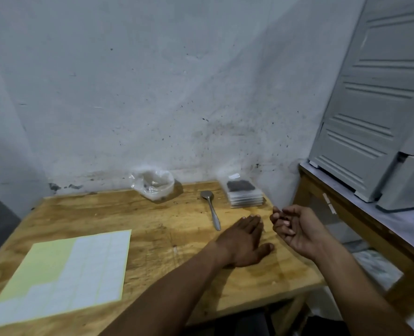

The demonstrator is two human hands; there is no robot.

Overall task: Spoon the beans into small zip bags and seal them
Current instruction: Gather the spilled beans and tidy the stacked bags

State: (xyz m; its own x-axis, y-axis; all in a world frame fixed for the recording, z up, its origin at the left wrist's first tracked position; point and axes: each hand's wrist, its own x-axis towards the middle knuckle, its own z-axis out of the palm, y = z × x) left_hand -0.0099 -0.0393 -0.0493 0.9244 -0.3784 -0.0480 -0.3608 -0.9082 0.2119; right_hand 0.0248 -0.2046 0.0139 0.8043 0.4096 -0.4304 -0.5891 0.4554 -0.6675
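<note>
A crumpled clear plastic bag [154, 184] with a few dark beans in it sits at the back of the wooden table [152, 238], against the wall. To its right a metal spoon [211, 209] lies bowl-up on the wood. Further right stands a stack of small zip bags [243, 194] filled with dark beans. My left hand [246, 241] lies flat on the table, fingers straight, just right of the spoon's handle. My right hand [292, 227] hovers palm-up beyond the table's right edge, fingers loosely curled, and I see nothing in it.
A sheet of white labels on yellow backing [63, 275] lies at the front left. On the right, a grey louvred cabinet [371, 105] stands on a second wooden table [346, 214]. A gap separates the two tables.
</note>
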